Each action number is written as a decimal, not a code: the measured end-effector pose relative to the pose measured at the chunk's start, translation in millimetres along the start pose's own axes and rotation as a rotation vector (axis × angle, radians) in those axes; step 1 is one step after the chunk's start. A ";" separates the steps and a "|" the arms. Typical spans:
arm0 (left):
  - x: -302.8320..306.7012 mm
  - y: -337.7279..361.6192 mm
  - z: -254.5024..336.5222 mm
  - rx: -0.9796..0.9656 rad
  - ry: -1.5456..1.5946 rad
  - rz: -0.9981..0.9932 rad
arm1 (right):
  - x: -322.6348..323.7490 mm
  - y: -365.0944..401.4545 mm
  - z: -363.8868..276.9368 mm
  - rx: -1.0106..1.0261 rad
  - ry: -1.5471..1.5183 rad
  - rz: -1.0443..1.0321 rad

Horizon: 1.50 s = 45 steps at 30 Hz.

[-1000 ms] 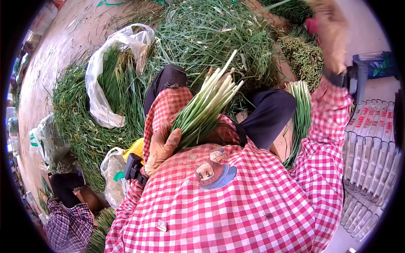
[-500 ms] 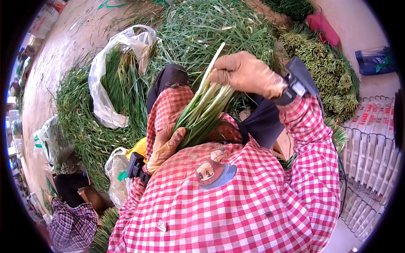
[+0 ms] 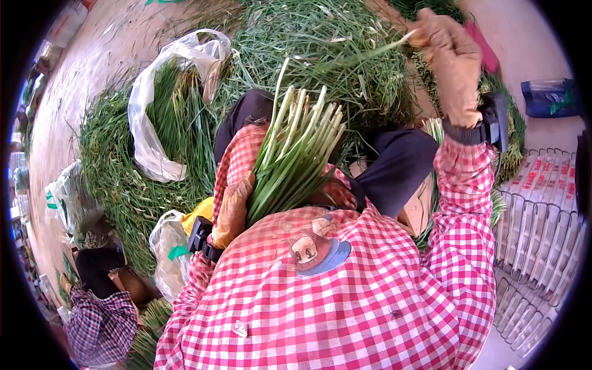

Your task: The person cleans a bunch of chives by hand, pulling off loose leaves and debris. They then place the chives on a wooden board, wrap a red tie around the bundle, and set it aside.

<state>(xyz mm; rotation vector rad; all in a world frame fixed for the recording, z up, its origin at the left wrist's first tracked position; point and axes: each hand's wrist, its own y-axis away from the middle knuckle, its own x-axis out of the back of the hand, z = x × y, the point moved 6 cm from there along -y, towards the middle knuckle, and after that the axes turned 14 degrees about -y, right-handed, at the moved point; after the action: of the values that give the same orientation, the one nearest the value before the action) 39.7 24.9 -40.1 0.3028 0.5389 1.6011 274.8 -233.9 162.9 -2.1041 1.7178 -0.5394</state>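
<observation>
A bunch of garlic chives, pale stem ends up and green leaves down, rests against my lap. Closed around its lower left side is my gloved left hand; some of its fingers are hidden by the leaves. Up at the right, away from the bunch, my gloved right hand pinches a thin chive strand, which trails left over the large heap of loose leaves. Both wrists carry black strapped devices.
A white plastic bag lies among greens at the left. Stacked bundles are at the right, near wire-edged white racks. Another person in a checked shirt sits at lower left. A blue package lies far right.
My right hand has moved from the bunch's stem ends up and to the right, drawing a strand away. My left hand stays at the bunch, whose stem ends now show fully.
</observation>
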 end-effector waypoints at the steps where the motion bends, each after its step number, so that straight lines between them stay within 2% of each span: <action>1: 2.6 -0.8 -1.8 -0.008 -0.014 -0.003 | 11.8 -9.0 8.9 0.046 0.082 0.090; 4: 8.2 -9.6 -12.0 -0.045 -0.063 -0.009 | -24.2 8.8 11.1 0.230 0.968 -0.278; 5: 9.2 -8.4 -11.7 -0.067 -0.099 0.018 | -52.8 23.2 6.7 0.281 0.744 -0.454; 6: 9.8 -6.7 -12.8 -0.083 -0.134 0.044 | -76.2 45.2 16.8 0.177 0.550 -0.558; 7: 11.6 -7.3 -19.4 -0.121 -0.119 0.091 | -93.7 71.0 27.3 0.095 0.590 -0.684; 8: 6.4 -2.2 -13.0 -0.093 -0.096 0.093 | -110.2 82.7 39.9 0.051 0.755 -0.836; 10: -8.2 9.1 9.0 -0.044 -0.048 0.096 | -123.2 86.5 41.2 0.105 0.697 -0.723; 12: -2.8 9.7 6.9 -0.155 -0.197 0.060 | -128.8 93.7 58.3 0.041 0.668 -0.765; 13: 0.8 8.5 -1.5 -0.136 -0.233 0.066 | -131.7 94.7 61.9 0.009 0.653 -0.784; 14: 3.8 6.6 -9.8 -0.118 -0.269 0.072 | -130.2 98.8 70.7 -0.228 0.585 -0.921; 15: 2.7 7.3 -8.1 -0.110 -0.311 0.075 | -130.1 97.9 72.0 -0.312 0.604 -0.931; 16: -1.4 8.3 0.8 -0.101 -0.353 0.077 | -128.7 97.6 74.5 -0.399 0.624 -0.940; 18: -18.5 15.0 27.8 -0.101 -0.251 0.026 | -125.6 97.0 73.3 -0.588 0.435 -0.936; 19: -18.2 11.7 33.5 -0.190 -0.340 0.033 | -123.6 96.9 75.1 -0.583 0.399 -0.905; 20: -19.1 10.2 28.8 -0.161 -0.356 0.040 | -121.4 98.4 81.6 -0.663 0.241 -0.832; 22: -29.2 9.2 35.3 0.000 -0.232 -0.054 | -124.6 95.3 75.0 -0.455 0.491 -0.754; 23: -30.5 7.6 32.7 0.017 -0.134 -0.082 | -128.7 94.6 72.4 -0.441 0.625 -0.818; 24: -30.3 5.8 27.8 0.033 -0.036 -0.108 | -130.0 89.4 71.4 -0.326 0.699 -0.834; 26: -27.1 3.7 20.1 0.036 0.107 -0.136 | -102.1 70.1 84.6 0.055 0.797 -0.615; 28: -18.1 4.6 13.5 -0.004 0.202 -0.133 | -57.1 37.4 93.7 0.197 0.776 -0.394; 29: -11.5 4.3 7.9 -0.005 0.179 -0.132 | -22.2 17.9 109.6 0.185 0.797 -0.336; 31: 1.3 0.7 -4.6 0.013 0.115 -0.130 | 3.9 0.1 121.7 -0.143 0.855 -0.225; 32: 5.1 -2.6 -8.2 0.019 0.081 -0.135 | 17.8 1.6 134.0 -0.456 0.880 -0.165; 34: 5.9 -4.8 -12.0 -0.012 0.132 -0.161 | -37.9 21.9 113.5 -0.493 0.684 -0.538; 35: 5.3 -5.4 -16.5 -0.007 0.199 -0.181 | -70.4 33.9 103.9 -0.564 0.439 -0.871; 36: 4.2 -4.9 -19.1 0.000 0.265 -0.199 | -88.9 59.3 77.0 -0.801 0.096 -0.869; 37: -2.1 -1.4 -11.5 0.029 0.267 -0.170 | -110.4 63.7 87.0 -0.575 0.156 -0.940; 38: -1.0 -1.6 -9.6 -0.036 0.215 -0.170 | -114.4 72.1 94.0 -0.745 0.057 -0.930; 40: 6.0 -5.7 -21.0 -0.114 0.113 -0.173 | -123.1 72.8 96.8 -0.731 0.095 -0.822; 41: 11.5 -9.5 -31.5 -0.130 0.063 -0.176 | -122.1 70.1 102.1 -0.687 0.207 -0.687; 42: 17.0 -12.4 -41.6 -0.027 0.013 -0.114 | -120.7 67.2 107.8 -0.602 0.211 -0.622; 45: 16.4 -10.1 -39.3 -0.078 0.079 -0.028 | -85.5 39.0 143.4 -0.432 0.262 -0.322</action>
<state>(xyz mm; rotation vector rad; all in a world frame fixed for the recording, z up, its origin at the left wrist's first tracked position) 27.0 35.1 -80.7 0.1732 0.5370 1.6074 299.6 -151.2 14.8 -2.7536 1.7647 -0.5972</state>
